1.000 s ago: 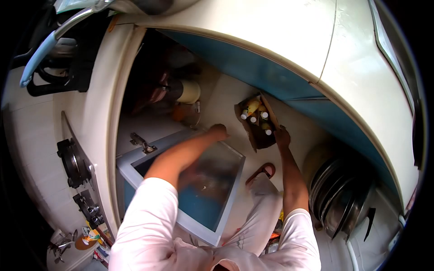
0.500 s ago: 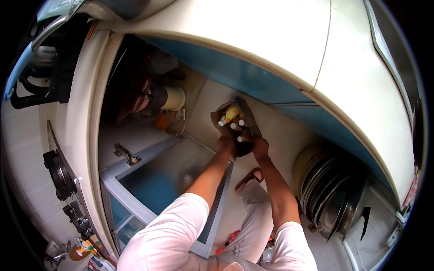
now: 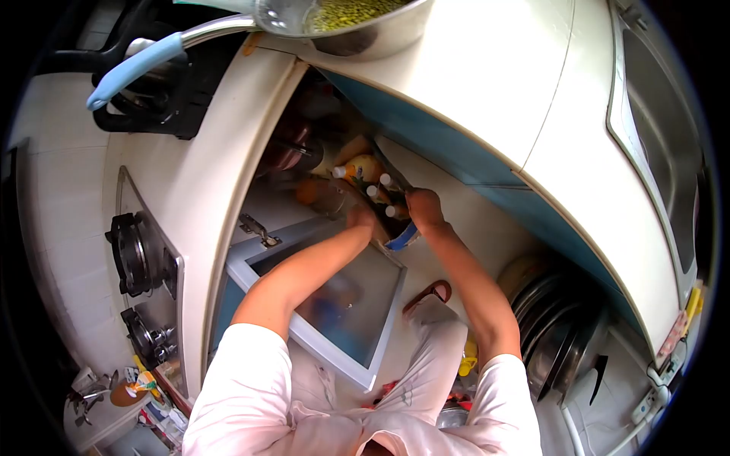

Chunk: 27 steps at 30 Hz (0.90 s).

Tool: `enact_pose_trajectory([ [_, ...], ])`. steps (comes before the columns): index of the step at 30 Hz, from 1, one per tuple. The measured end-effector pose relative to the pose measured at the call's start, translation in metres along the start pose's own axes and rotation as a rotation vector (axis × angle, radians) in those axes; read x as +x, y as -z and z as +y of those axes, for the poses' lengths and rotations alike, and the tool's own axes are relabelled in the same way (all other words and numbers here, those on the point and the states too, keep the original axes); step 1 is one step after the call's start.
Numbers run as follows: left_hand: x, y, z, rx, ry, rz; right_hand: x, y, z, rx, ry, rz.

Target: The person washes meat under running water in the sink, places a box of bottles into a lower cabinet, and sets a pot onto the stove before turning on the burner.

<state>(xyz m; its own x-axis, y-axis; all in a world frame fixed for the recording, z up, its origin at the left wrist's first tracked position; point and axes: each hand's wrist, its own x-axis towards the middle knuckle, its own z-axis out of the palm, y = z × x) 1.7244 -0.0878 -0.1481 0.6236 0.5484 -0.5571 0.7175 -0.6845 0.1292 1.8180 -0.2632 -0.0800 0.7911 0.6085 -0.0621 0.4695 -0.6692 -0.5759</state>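
A cardboard box (image 3: 404, 238) of several white-capped bottles (image 3: 392, 211) is held between my two hands at the mouth of the open cabinet. My left hand (image 3: 360, 218) grips its near left side, fingers partly hidden and blurred. On the right edge of the box, my right hand (image 3: 424, 207) has its fingers wrapped round the side. A yellow bottle (image 3: 368, 168) lies at the far end of the box, beside an orange-and-white cap. Below my left forearm is the open cabinet door (image 3: 334, 304) with a frosted pane.
A steel pan (image 3: 380, 39) of green beans with a blue handle stands on the counter (image 3: 487, 83). Black pans (image 3: 551, 327) stand on edge at the right. A gas stove (image 3: 152, 273) is at the left, a sink (image 3: 658, 144) at the far right. My sandalled foot (image 3: 437, 291) is below.
My left hand has come from beside the box to its left side. Both hands have moved the box leftward, deeper toward the cabinet, and it has turned. The camera view has shifted too.
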Motion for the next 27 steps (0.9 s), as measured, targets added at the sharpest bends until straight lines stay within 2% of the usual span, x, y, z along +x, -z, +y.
enact_pose_trajectory([
  [4, -0.017, 0.095, 0.036, -0.265, 0.023, 0.182, 0.036, 0.006, -0.015, 0.028, 0.055, 0.123],
  [6, 0.01, 0.101, 0.031, -0.269, -0.016, 0.252, 0.051, 0.004, -0.022, 0.1, 0.06, 0.219],
  [8, 0.051, 0.078, 0.004, -0.094, -0.105, 0.332, 0.066, -0.005, -0.026, 0.045, 0.042, 0.247],
  [11, -0.017, 0.18, 0.064, -0.135, 0.065, 0.308, 0.092, -0.024, -0.028, 0.074, 0.024, 0.329],
  [12, -0.01, 0.181, 0.063, -0.176, 0.086, 0.253, 0.099, -0.03, -0.028, 0.098, 0.017, 0.363],
  [14, 0.028, 0.163, 0.047, -0.182, 0.052, 0.319, 0.112, -0.045, -0.033, 0.158, -0.012, 0.477],
  [15, 0.052, 0.152, 0.038, -0.181, 0.012, 0.396, 0.12, -0.049, -0.035, 0.19, -0.025, 0.538],
  [18, 0.118, 0.122, 0.016, -0.164, -0.133, 0.68, 0.139, -0.055, -0.046, 0.267, -0.112, 0.467],
  [21, 0.157, 0.094, 0.012, -0.18, -0.271, 0.948, 0.136, -0.084, -0.046, 0.583, -0.196, 0.628],
  [23, 0.151, 0.089, 0.021, -0.257, -0.323, 1.026, 0.122, -0.145, -0.019, 0.616, -0.502, 0.549],
  [24, 0.127, 0.102, 0.033, -0.363, -0.348, 0.993, 0.117, -0.165, -0.013, 0.635, -0.656, 0.508],
  [26, 0.081, 0.122, 0.052, -0.578, -0.394, 0.923, 0.109, -0.14, -0.03, 1.254, -0.996, 0.305],
  [27, 0.074, 0.113, 0.047, -0.58, -0.287, 0.895, 0.107, -0.135, -0.035, 1.561, -1.153, 0.177],
])
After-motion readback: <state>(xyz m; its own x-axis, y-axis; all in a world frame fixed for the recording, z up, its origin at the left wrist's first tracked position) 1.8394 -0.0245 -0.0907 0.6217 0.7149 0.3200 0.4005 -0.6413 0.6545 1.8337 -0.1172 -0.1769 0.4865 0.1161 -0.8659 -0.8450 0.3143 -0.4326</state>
